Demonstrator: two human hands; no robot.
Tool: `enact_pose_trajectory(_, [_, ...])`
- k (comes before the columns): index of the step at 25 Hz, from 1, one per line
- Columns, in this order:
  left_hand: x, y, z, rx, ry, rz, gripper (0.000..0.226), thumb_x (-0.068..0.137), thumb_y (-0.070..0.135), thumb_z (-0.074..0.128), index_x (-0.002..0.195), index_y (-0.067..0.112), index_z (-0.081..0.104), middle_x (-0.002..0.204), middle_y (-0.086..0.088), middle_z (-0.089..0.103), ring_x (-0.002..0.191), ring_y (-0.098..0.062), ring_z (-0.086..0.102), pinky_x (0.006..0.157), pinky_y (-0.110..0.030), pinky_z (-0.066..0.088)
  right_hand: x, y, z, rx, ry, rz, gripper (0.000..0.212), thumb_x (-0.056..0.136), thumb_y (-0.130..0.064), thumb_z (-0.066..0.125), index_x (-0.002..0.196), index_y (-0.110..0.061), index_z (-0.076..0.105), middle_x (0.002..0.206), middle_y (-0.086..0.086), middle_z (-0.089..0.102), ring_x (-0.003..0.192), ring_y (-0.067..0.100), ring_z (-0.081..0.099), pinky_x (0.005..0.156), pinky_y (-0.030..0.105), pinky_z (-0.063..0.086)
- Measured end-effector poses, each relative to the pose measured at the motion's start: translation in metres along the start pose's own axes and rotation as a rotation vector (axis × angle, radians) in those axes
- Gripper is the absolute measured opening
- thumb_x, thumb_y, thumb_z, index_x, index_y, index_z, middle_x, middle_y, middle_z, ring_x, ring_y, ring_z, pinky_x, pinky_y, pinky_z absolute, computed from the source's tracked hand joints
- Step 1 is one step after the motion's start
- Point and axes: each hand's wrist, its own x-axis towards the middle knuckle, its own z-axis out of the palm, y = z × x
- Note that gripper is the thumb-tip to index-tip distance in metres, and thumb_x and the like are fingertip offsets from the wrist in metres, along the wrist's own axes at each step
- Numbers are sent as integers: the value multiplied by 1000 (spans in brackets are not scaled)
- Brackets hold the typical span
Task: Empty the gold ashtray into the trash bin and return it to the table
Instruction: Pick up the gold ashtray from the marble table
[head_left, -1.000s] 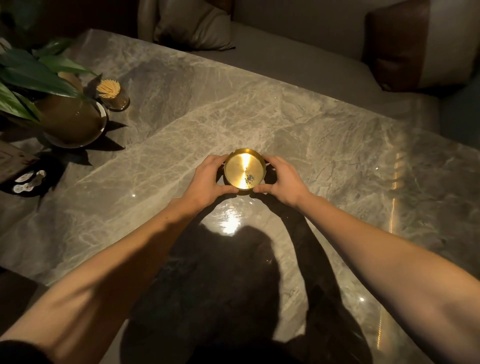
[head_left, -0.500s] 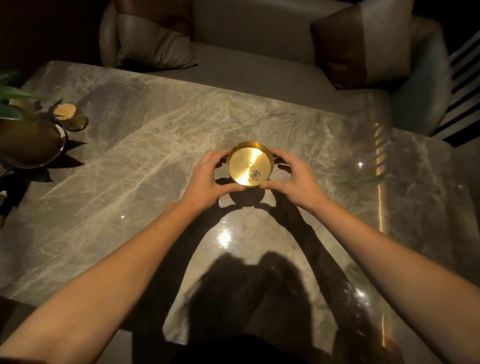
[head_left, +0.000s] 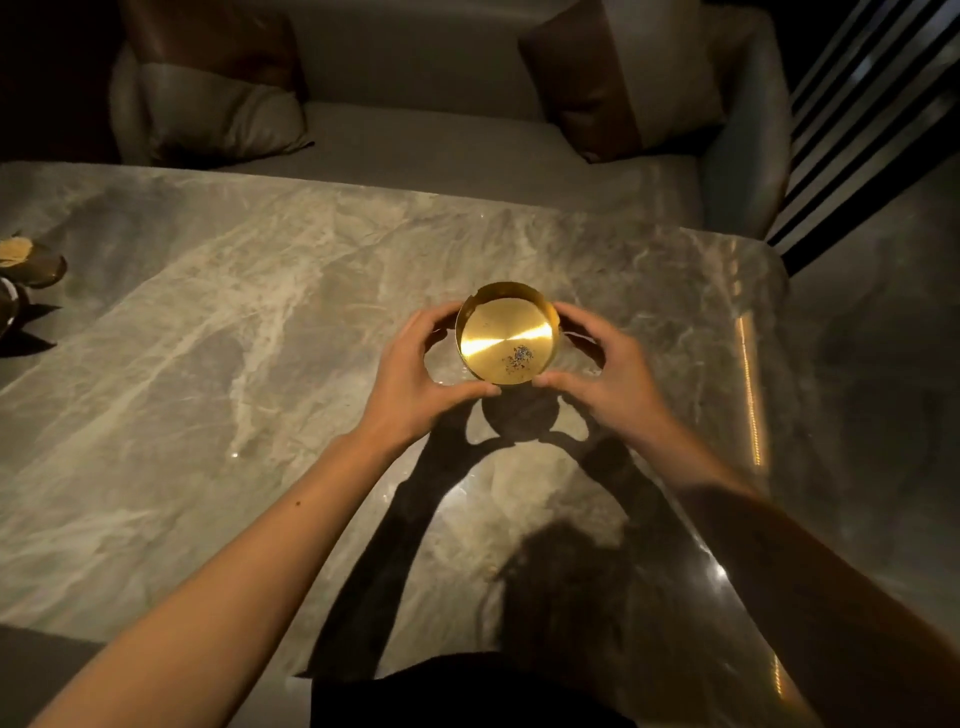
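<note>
Gold ashtray (head_left: 508, 335): round, shallow, straight-walled metal dish with a rim notch at 11 o'clock; I see it held just above the counter (head_left: 234, 332), its round shadow lying apart from it at 6 o'clock.
Contents: a small dark speck of ash (head_left: 519, 356) at 5 o'clock on the polished floor of the dish.
Left hand (head_left: 410, 384): cupped on the wall at 9 o'clock, thumb at the near rim, fingers (head_left: 431, 319) curled round the far side, clamped on the ashtray.
Right hand (head_left: 608, 379): mirrors it at 3 o'clock, likewise closed on the wall.
Handling, as I judge it: rigid, fairly light, smooth and likely slippery; best taken by opposing sides of the wall and kept level, since loose ash would slide or blow off.
Counter: glossy grey marble with strong glare.
Surroundings: sofa (head_left: 467, 140) with cushions at 12 o'clock; a small dish (head_left: 31, 260) at the 9 o'clock edge.
Trash bin: not in view; I cannot tell where it stands.
</note>
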Motion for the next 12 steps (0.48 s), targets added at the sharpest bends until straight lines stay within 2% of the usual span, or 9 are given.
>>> enact_pose_trajectory(1, [-1, 6, 12, 2, -3, 11, 89, 58, 35, 92, 136, 21, 51, 131, 7, 57, 121, -4, 54, 104, -22, 46, -6, 4, -11, 17, 1, 9, 80, 67, -13, 85, 133, -37, 47, 124, -28, 54, 119, -10, 52, 100, 11, 42])
enact_pose_trajectory(4, [0, 19, 36, 37, -25, 16, 102, 57, 39, 92, 144, 14, 45, 135, 0, 52, 123, -8, 52, 106, -20, 43, -19, 13, -33, 74, 19, 28, 78, 69, -10, 84, 136, -28, 49, 132, -13, 57, 125, -1, 53, 104, 18, 43])
enact_pose_trajectory(6, [-1, 25, 42, 53, -30, 8, 104, 56, 41, 91, 146, 14, 44, 135, -2, 52, 123, -10, 52, 108, -26, 44, -25, 14, -39, 103, 22, 28, 77, 69, -10, 83, 138, -22, 49, 136, -8, 56, 127, 0, 52, 106, 20, 43])
enact_pose_trajectory(9, [-3, 26, 40, 29, -35, 1, 102, 54, 41, 92, 142, 15, 48, 131, -1, 53, 120, -9, 53, 107, -29, 46, -28, 13, -39, 130, -5, 24, 76, 71, -8, 82, 139, -18, 49, 139, -1, 54, 128, 1, 51, 109, 23, 42])
enact_pose_trajectory(12, [-4, 19, 33, -45, -49, -37, 99, 50, 40, 95, 135, 16, 49, 129, 1, 55, 119, -8, 56, 106, -29, 47, -30, 12, -26, 287, 34, 75, 75, 69, -4, 80, 137, -11, 49, 139, 9, 52, 129, 8, 53, 111, 29, 41])
